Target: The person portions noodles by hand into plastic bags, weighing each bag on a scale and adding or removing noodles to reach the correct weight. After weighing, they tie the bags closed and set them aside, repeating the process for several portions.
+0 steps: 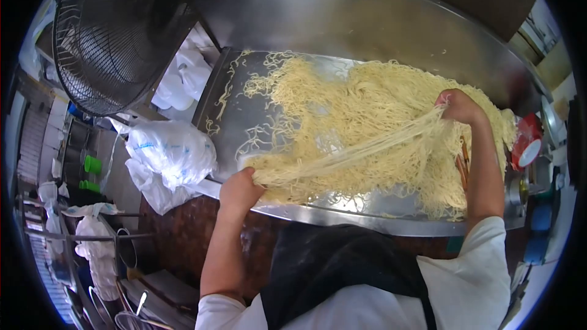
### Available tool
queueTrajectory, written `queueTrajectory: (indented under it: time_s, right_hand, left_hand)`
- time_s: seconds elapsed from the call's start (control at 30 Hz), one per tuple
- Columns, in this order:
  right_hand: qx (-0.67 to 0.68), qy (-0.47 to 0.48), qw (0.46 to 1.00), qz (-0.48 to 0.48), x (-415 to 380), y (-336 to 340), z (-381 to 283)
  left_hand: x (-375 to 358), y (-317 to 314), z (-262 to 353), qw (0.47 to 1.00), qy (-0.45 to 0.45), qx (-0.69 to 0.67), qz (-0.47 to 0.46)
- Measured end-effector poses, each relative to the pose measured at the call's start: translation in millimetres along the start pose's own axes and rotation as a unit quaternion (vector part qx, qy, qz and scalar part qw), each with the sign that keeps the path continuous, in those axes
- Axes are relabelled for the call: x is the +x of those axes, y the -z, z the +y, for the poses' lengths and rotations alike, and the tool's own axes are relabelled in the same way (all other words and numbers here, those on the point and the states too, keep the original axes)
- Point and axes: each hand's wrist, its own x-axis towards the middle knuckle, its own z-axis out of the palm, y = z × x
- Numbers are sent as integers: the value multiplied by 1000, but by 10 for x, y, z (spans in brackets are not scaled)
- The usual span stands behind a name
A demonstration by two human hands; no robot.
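Observation:
A wide heap of pale yellow noodles (379,104) covers much of a metal tray table. Between my hands a thin, see-through plastic bag (367,146) is pulled taut on a slant across the heap. My left hand (242,190) is closed at its lower end, by the tray's front edge, where noodles bunch up beside the fingers; whether they lie inside the bag is hard to tell. Higher up, over the right part of the heap, my right hand (460,106) is closed on the other end. Brown sticks (463,162) poke from the noodles below the right forearm.
A full white plastic bag (171,150) sits against the tray's left corner. A large fan (116,36) stands at the upper left. The metal tray (241,107) has a tall back wall. A red object (527,137) is at its right end.

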Motion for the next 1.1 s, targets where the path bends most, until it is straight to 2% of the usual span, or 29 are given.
queueTrajectory:
  time_s: [0.07,0.13,0.17,0.27,0.3,0.33,0.37,0.43,0.47,0.5,0.57,0.63,0.67,0.7,0.77,0.8,0.83,0.87,0.9,0.93,0.97,1.0,1.03,1.07,1.1]
  right_hand:
    - [-22,-3,999,31,67,-101,-126]
    - [-133,74,986,72,71,-496,-602]
    - [-148,53,987,33,134,-730,-900]
    - [-36,197,979,-22,148,-1652,-1746]
    - [5,328,945,-10,192,-2396,-2022]
    - [7,382,924,-36,246,-2698,-2148]
    - [-17,351,935,-39,170,-2877,-2280]
    - [-44,324,944,-45,193,-3009,-2370]
    - [-58,282,954,-82,323,-3006,-2369]
    - [-74,240,961,-120,438,-2985,-2368]
    - [-61,272,954,-113,293,-2708,-2617]
    - [3,393,919,-17,106,-2622,-2963]
    - [10,396,918,-19,36,-2706,-3089]
    - [-71,303,946,-93,53,-2867,-3132]
    - [-141,277,936,-164,261,-3332,-2927]
    - [-148,277,936,-157,297,-3236,-2956]
    - [-237,298,893,-240,316,-3101,-3032]
    - [-317,311,836,-321,320,-2973,-3107]
    - [-310,306,840,-323,285,-2789,-3179]
    - [-235,309,884,-262,246,-2541,-3240]
    - [-162,311,916,-194,238,-2378,-3237]
    - [-162,307,918,-192,254,-2337,-3161]
    - [-65,346,933,-74,286,-2322,-3061]
    - [33,377,924,47,332,-2327,-2954]
    - [33,376,925,52,393,-2514,-2746]
  left_hand:
    - [-19,0,-117,999,11,-13,27]
    - [-32,-21,-243,997,19,-52,48]
    - [-51,-55,-307,997,21,-52,46]
    - [-118,-64,-375,992,-23,-94,78]
    - [-182,35,-335,990,-10,-130,53]
    - [-238,85,-330,986,5,-164,28]
    - [-263,58,-404,986,9,-166,28]
    - [-302,-3,-583,957,38,-273,93]
    - [-382,135,-490,958,89,-245,121]
    - [-341,46,-556,955,95,-250,126]
    - [-230,-228,-715,908,3,-350,232]
    - [-219,-126,-341,846,-45,-467,254]
    - [-258,21,-102,844,-75,-460,265]
    - [-300,174,87,842,-110,-451,275]
    - [-159,82,143,840,-143,-461,247]
    - [-95,12,149,841,-162,-467,218]
    - [-69,-51,95,839,-165,-469,221]
    - [-65,-115,-20,819,-128,-516,215]
    - [-87,-151,-124,799,-89,-560,201]
    - [-131,-67,-167,746,-69,-643,162]
    - [-145,-61,-208,718,-64,-674,161]
    - [-157,-63,-262,710,-46,-686,156]
    - [-177,-66,-308,701,-28,-696,151]
    - [-208,-38,-321,705,-31,-695,136]
    - [-219,-20,-296,706,-36,-695,133]
